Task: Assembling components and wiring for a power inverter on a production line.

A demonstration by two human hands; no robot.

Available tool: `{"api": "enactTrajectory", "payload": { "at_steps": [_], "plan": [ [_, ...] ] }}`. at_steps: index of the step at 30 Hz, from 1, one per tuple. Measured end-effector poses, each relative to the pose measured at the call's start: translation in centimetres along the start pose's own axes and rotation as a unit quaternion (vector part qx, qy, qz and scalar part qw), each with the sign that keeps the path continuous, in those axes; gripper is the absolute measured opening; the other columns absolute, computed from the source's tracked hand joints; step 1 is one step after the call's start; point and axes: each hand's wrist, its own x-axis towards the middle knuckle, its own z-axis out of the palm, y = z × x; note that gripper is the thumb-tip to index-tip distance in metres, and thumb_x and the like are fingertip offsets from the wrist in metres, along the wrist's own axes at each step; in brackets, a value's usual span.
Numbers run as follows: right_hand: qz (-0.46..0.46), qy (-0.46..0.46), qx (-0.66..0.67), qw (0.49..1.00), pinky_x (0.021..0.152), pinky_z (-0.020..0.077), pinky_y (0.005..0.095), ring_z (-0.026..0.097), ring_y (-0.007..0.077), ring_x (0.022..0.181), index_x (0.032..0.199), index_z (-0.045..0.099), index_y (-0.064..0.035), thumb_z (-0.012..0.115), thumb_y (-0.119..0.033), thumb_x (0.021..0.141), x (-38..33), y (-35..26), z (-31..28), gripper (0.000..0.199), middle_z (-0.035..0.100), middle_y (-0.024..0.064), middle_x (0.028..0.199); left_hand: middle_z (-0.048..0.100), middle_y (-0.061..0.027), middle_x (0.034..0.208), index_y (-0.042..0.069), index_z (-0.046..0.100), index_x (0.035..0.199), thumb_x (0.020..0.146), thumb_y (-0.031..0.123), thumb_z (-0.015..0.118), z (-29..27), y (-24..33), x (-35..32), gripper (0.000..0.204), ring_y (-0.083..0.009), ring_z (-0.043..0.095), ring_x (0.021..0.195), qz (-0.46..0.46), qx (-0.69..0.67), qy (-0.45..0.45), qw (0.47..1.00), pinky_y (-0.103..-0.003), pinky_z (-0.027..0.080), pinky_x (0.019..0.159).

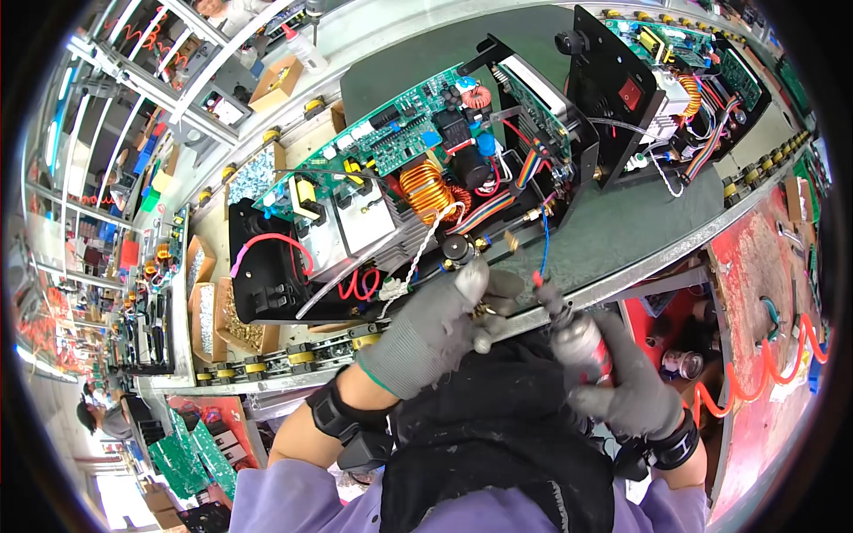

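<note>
My left hand (426, 329), in a grey glove, is closed at the front edge of an open welding-machine chassis. Its fingertips are curled around something small and brass-coloured that I cannot make out. In my gloved right hand (631, 382) is a silver and red power screwdriver (582, 342), its dark nose tilted up and to the left. The chassis carries a green circuit board (400, 133), a copper coil (428, 188), finned heat sinks (360, 218) and a rainbow ribbon cable (489, 211). A blue wire (545, 240) hangs down near the screwdriver's tip.
A second open chassis (662, 107) stands to the right on the dark green board (640, 235). Roller tracks (302, 358) edge the work line. Boxes of small screws (240, 324) lie at left. A coiled orange hose (755, 377) hangs by a worn red bench (746, 275).
</note>
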Motion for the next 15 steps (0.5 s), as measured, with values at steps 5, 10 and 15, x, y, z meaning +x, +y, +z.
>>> {"api": "enactTrajectory", "payload": {
  "at_steps": [5, 10, 15],
  "plan": [
    [-0.008, 0.049, 0.133, 0.99, 0.083, 0.0442, 0.0285, 0.05, 0.0119, 0.093, 0.129, 0.044, 0.0013, 0.074, -0.017, 0.079, 4.2, -3.1, 0.2, 0.062, 0.055, 0.0046, 0.103, 0.055, 0.0007, 0.069, 0.007, 0.06, 0.089, 0.095, 0.046, 0.056, 4.0, 9.5, 0.4, 0.04, -0.0098, 0.049, 0.055, 0.21, 0.323, 0.094, 0.918, -0.026, 0.04, 0.051],
    [0.004, 0.036, 0.2, 0.979, 0.077, 0.0438, 0.0254, 0.048, 0.0086, 0.088, 0.128, 0.044, -0.0009, 0.073, -0.019, 0.081, 5.9, -3.1, 0.6, 0.059, 0.053, 0.0022, 0.098, 0.06, -0.0102, 0.065, 0.004, 0.065, 0.088, 0.091, 0.046, 0.058, 2.1, 15.3, 10.9, 0.042, -0.0275, 0.056, 0.055, 0.546, 0.631, 0.223, 0.504, -0.039, 0.045, 0.056],
    [0.013, 0.038, 0.203, 0.978, 0.072, 0.0442, 0.0246, 0.048, 0.0077, 0.083, 0.128, 0.044, -0.0014, 0.072, -0.02, 0.081, 6.4, -2.8, 0.4, 0.058, 0.053, 0.002, 0.097, 0.062, -0.0195, 0.069, 0.002, 0.068, 0.086, 0.089, 0.053, 0.057, 3.4, 15.4, 12.1, 0.052, -0.0372, 0.064, 0.074, 0.423, 0.723, 0.24, 0.491, -0.044, 0.047, 0.067]
  ]
}}
